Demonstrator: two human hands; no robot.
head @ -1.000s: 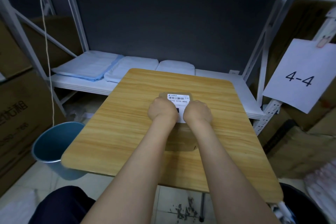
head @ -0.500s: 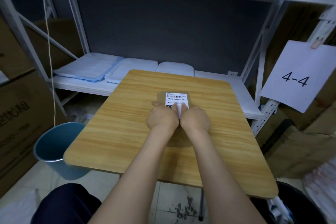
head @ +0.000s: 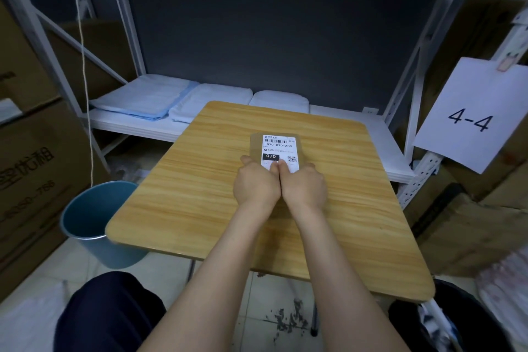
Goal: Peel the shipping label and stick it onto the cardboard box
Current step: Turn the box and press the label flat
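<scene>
A small brown cardboard box lies on the wooden table, a little beyond its middle. A white shipping label with a barcode and "070-070-A80" lies flat on the box's top. My left hand and my right hand sit side by side at the box's near end. Both thumbs press on the label's near edge, and the fingers wrap the box's sides. The near part of the box and the label is hidden under my hands.
A blue bin stands on the floor left of the table. Behind the table a white shelf carries folded pale cloths. A "4-4" sign hangs at right. Cardboard cartons flank both sides.
My hands have closed together from the label's sides to its middle near edge. More of the label now shows flat on the box.
</scene>
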